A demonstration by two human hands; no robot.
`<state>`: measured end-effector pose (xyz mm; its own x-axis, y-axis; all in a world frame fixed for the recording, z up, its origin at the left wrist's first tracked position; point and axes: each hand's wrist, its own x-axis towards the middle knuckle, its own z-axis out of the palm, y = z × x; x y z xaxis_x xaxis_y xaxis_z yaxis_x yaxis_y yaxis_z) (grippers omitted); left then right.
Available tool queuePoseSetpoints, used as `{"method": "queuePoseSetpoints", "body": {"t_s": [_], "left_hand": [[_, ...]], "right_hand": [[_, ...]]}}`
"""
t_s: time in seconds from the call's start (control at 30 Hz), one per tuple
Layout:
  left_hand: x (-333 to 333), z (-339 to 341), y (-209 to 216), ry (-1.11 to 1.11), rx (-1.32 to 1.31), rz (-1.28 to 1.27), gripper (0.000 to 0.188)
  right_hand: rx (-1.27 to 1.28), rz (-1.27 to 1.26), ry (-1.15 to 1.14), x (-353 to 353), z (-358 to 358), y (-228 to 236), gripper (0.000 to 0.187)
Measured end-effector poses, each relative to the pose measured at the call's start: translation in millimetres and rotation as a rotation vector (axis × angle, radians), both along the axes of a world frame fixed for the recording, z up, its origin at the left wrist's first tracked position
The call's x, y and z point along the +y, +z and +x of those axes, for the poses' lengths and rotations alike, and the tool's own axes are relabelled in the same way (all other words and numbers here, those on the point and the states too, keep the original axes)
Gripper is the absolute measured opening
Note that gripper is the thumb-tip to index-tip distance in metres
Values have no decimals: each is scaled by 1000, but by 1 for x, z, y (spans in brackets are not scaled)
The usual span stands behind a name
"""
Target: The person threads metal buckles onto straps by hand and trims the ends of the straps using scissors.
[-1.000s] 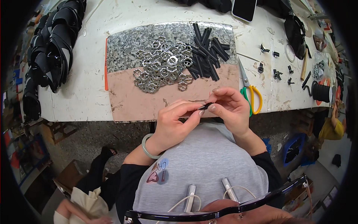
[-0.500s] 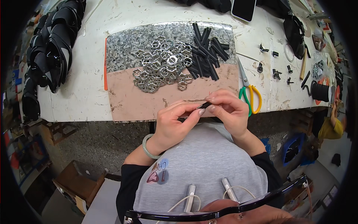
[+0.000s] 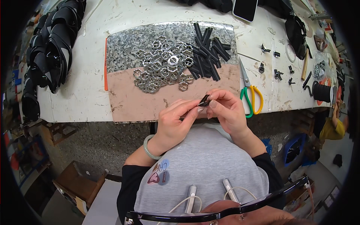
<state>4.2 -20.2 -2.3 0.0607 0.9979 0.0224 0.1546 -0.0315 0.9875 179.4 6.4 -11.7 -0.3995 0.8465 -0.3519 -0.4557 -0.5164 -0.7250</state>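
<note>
Close to my body, over the table's near edge, both hands meet at a small black strip (image 3: 204, 101). My left hand (image 3: 178, 118) pinches it between thumb and fingertips. My right hand (image 3: 227, 108) has its thumb and fingers closed on the strip's other end. A bright glint shows on the strip; the fingers hide much of it. Just beyond lies a pile of silver metal rings with a wavy outline (image 3: 161, 67). To the right of the rings is a heap of short black strips (image 3: 204, 62).
Under the piles lie a speckled stone slab (image 3: 123, 48) and a pinkish-brown sheet (image 3: 127, 97). Right of them are scissors (image 3: 247, 90) with green and yellow handles, small black pieces (image 3: 278, 75) and a black thread spool (image 3: 321, 92). Stacked black curved pieces (image 3: 56, 48) stand left; a phone (image 3: 245, 9) lies at the back.
The black strip has turned to a steeper tilt, showing more of its surface. My right hand's fingers have shifted and curled around its end. My left hand has hardly moved.
</note>
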Motion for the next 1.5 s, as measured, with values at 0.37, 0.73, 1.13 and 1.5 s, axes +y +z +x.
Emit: {"method": "queuePoseSetpoints", "body": {"t_s": [0.37, 0.73, 1.13, 1.5], "left_hand": [[-1, 2, -1, 52, -9, -32, 11], [4, 1, 0, -34, 97, 148, 13], [-3, 6, 1, -36, -45, 7, 11], [-1, 5, 4, -128, -59, -4, 13]], "right_hand": [[26, -57, 33, 4, -1, 5, 13], [60, -116, 106, 8, 2, 3, 28], [-695, 923, -231, -5, 0, 2, 16], [-603, 993, 12, 1, 17, 1, 18]]}}
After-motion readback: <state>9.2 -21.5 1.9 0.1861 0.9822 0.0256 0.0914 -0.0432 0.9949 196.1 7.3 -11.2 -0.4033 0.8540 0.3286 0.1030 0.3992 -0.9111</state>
